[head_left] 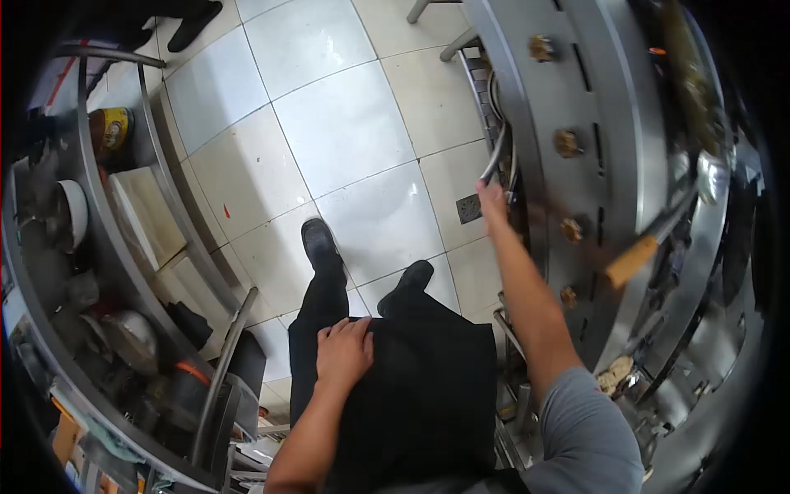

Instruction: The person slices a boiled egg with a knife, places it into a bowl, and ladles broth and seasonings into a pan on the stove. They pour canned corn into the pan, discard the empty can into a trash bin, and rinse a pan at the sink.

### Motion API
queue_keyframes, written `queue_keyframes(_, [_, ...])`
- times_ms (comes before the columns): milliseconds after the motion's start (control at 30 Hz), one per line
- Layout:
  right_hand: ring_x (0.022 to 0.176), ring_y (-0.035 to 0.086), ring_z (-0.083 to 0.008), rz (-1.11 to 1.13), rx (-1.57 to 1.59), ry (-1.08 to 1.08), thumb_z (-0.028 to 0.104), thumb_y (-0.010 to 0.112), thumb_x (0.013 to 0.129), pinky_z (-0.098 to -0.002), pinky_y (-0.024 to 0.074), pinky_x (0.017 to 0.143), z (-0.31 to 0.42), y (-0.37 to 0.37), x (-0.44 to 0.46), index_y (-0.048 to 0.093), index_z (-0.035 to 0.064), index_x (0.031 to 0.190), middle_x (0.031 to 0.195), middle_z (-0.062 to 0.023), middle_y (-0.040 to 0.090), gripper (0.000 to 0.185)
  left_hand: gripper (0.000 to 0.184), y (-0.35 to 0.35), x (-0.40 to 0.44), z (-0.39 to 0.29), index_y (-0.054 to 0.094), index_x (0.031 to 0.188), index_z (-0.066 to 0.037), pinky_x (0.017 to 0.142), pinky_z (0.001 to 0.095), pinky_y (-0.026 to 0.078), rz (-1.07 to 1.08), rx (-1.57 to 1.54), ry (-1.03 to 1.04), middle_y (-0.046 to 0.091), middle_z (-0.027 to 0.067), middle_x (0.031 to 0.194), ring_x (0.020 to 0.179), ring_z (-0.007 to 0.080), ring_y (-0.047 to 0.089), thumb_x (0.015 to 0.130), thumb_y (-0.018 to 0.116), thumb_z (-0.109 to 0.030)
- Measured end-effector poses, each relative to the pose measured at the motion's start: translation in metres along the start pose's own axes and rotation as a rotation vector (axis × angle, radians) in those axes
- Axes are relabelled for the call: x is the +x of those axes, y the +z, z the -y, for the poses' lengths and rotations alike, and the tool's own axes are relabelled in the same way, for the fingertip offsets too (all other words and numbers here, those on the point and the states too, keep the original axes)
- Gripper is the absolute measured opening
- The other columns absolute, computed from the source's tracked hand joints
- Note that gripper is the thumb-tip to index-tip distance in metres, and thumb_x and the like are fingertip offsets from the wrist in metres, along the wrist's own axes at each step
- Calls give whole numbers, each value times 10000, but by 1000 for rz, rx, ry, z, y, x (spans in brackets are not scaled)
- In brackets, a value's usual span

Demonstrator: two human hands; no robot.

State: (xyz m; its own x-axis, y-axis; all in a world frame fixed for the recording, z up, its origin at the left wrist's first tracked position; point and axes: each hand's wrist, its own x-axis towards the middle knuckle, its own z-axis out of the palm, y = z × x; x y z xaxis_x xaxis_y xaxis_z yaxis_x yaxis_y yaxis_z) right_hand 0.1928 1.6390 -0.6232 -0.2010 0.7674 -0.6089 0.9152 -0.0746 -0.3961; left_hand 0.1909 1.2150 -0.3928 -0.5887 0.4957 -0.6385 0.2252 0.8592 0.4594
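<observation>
My left hand (344,350) rests on the black apron (420,387) over my lap, its fingers lying flat and holding nothing. At the front of the steel stove (613,123), my right hand (492,202) reaches down and is closed on a curved metal handle (498,152). What this handle belongs to is mostly hidden beneath the stove's edge. Close to it, round metal rims (494,90) sit on a slatted lower shelf (475,81). A utensil with a wooden handle (632,261) sticks out over the stove front, right of my forearm.
Brass-coloured knobs (566,143) line the stove front. On the left stands a steel rack (185,198) with a white bowl (72,214), a metal pot (132,342) and a yellow-labelled container (115,132). Another person's shoe (195,26) shows at the top. A drain cover (469,208) lies in the tiled floor.
</observation>
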Motion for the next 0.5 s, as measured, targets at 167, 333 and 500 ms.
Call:
queue_keyframes(167, [596,546,-178,29,471,253,412,769,888,-348,448,487,6,38,126,569,50,1094,796,-48,560,462,237,-16,11,6,699,1148,-122,817,414,466,-20,-85,-69,738,46,939,915,253,691,925,653,-188])
queue_keyframes(333, [683,602,-207,-131,326,148,414,760,889,-368,481,529,41,27,88,567,21,1211,898,-82,619,544,212,-14,9,5,705,1123,-128,792,416,480,-7,-137,-92,731,44,900,885,248,690,937,639,-204])
queue_keyframes(500, [937,662,-290,89,-52,123,419,728,899,-437,537,732,51,6,57,538,49,1291,1076,-145,661,571,205,-12,15,-1,708,1113,-136,786,431,503,48,-173,-95,734,58,900,864,273,693,946,626,-222])
